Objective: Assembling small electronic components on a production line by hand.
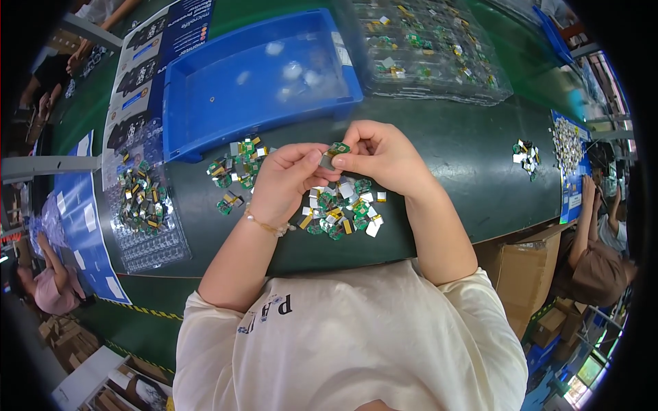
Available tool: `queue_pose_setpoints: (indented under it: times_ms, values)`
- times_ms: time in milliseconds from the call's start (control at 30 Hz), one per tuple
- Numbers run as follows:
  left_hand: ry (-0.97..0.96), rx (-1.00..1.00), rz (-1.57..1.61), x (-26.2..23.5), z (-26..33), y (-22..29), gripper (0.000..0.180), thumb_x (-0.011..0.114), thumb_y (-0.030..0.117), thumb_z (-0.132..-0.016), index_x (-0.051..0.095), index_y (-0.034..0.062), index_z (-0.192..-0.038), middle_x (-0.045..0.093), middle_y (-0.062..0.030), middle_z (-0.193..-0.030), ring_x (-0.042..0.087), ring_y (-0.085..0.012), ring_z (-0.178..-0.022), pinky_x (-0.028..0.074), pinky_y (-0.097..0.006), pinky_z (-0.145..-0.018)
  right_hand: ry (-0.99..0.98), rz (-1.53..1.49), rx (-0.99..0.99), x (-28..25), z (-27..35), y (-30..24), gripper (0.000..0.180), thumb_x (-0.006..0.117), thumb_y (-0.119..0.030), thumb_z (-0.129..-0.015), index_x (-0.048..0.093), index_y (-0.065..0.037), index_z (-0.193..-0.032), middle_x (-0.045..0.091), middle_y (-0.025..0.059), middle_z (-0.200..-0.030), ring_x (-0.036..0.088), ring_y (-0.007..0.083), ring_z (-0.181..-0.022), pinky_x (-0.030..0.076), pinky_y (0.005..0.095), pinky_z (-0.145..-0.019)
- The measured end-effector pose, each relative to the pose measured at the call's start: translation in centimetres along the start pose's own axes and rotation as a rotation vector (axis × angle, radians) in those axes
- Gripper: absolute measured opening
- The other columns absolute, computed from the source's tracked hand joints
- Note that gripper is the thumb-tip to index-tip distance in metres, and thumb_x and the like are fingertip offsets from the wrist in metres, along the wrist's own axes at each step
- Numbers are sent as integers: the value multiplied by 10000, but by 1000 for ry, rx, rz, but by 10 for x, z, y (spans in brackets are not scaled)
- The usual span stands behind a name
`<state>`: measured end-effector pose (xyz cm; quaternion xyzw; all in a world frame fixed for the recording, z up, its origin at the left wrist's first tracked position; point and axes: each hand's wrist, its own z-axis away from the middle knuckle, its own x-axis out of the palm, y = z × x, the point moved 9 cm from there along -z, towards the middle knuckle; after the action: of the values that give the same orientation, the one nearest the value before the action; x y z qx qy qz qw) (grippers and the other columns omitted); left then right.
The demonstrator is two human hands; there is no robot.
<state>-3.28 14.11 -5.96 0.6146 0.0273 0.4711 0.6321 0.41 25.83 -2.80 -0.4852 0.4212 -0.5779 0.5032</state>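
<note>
Between my two hands, above the dark green table, is a small green circuit board [338,148] with a flat metallic piece beneath it. My left hand [293,170] pinches it from one side with thumb and fingers. From the other side my right hand [381,155] grips it, index finger and thumb at its edge. Below them lies a loose pile of green circuit boards with silver and yellow flat pieces [339,207]. A second pile of such boards [236,164] sits beyond my left forearm, partly hidden by my left hand.
A blue plastic bin [253,103] stands at the far side. Stacked clear trays of boards [432,48] are at the far right. More boards lie on a clear blister tray [147,246] at the left. Another small pile [527,157] lies to the right. Other people work around the table.
</note>
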Motion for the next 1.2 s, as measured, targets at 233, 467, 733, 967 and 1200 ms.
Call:
queue_pose_setpoints:
  times_ms: [233, 467, 733, 967, 1200]
  values:
    - [-16, 33, 42, 2, 0, 3, 217, 521, 145, -931, 596, -6, -1067, 670, -99, -916, 671, -184, -804, 541, -248, -703, 48, 63, -7, -2, 0, -2, 158, 702, -46, -791, 548, -61, -757, 560, -59, -686, 457, -15, -596, 352, 157, -513]
    - [-2, 36, 50, 3, -1, 4, 225, 516, 155, -934, 598, -5, -1069, 669, -89, -903, 665, -169, -798, 538, -241, -713, 117, 135, -65, -3, 2, -6, 195, 718, -67, -780, 530, -73, -730, 500, -85, -650, 404, -18, -575, 306, 167, -489]
    - [48, 9, 30, -2, -2, -1, 232, 519, 169, -935, 596, 6, -1082, 670, -79, -897, 661, -153, -801, 530, -225, -701, 150, 120, -73, -1, 3, -10, 201, 715, -63, -779, 522, -75, -722, 471, -94, -635, 372, -18, -557, 285, 173, -477]
    - [89, -21, 26, -5, -1, -3, 226, 511, 177, -941, 592, 14, -1075, 669, -74, -886, 658, -148, -800, 520, -214, -690, 174, 130, -31, -2, 2, -6, 218, 715, -66, -777, 508, -81, -710, 445, -99, -624, 355, -19, -551, 274, 175, -472]
    - [131, -12, 57, -6, 1, -4, 204, 510, 165, -941, 585, 14, -1056, 659, -78, -901, 656, -156, -809, 519, -219, -694, 254, 221, -87, 0, 7, -17, 242, 721, -67, -756, 492, -69, -678, 409, -89, -618, 329, -3, -548, 267, 186, -468]
